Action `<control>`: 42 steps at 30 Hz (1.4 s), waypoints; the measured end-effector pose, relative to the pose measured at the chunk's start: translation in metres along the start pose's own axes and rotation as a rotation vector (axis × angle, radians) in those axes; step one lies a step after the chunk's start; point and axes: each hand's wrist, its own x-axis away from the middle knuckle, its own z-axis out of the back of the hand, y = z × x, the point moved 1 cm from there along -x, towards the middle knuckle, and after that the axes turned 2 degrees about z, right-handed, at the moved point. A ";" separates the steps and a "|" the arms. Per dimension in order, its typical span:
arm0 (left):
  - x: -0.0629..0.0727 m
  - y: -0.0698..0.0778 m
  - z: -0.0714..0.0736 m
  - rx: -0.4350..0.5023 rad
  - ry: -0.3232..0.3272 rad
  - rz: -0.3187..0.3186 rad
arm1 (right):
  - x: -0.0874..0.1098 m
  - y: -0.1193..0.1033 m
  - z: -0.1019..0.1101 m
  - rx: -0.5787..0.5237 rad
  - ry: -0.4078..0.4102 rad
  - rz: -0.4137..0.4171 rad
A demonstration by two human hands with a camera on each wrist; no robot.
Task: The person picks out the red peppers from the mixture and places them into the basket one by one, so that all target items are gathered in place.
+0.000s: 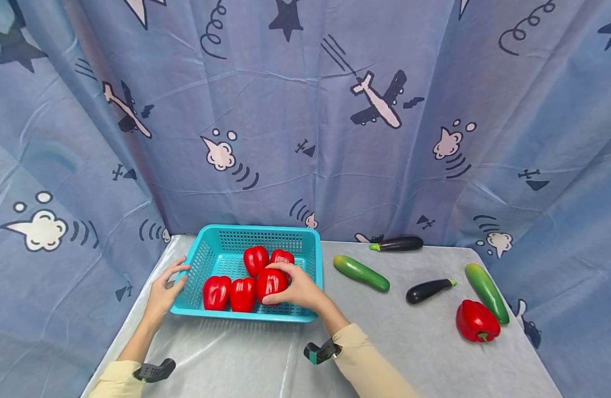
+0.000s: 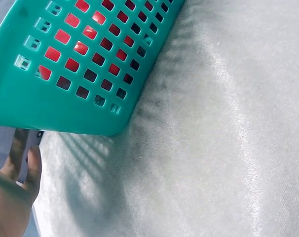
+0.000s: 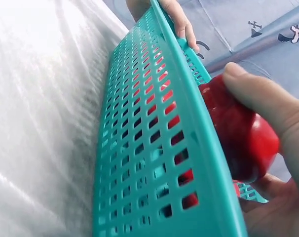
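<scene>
A turquoise perforated basket [image 1: 245, 317] stands on the table with several red bell peppers inside. My right hand [image 1: 300, 287] reaches over its front right part and grips a red bell pepper [image 1: 271, 283], thumb on the near side and fingers on the far side. In the right wrist view this held pepper [image 3: 243, 133] is just inside the basket's front rim. Two peppers lie left of it along the front wall, one of them a pepper [image 1: 217, 293] in the left corner. Behind are a pepper [image 1: 256, 260] and another partly hidden by my fingers. My left hand [image 1: 162, 293] rests fingertips at the left rim, fingers loosely extended.
Right of the basket lie a green cucumber-like vegetable [image 1: 361, 273], an eggplant [image 1: 400, 244] at the back and another eggplant [image 1: 429, 291]. Farther right are a second green vegetable [image 1: 487, 293] and a red bell pepper [image 1: 476, 321]. A patterned blue curtain [image 1: 285, 138] borders the table.
</scene>
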 end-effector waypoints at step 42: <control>0.001 0.001 0.000 0.011 -0.001 -0.019 | -0.002 0.006 -0.022 0.110 -0.006 -0.161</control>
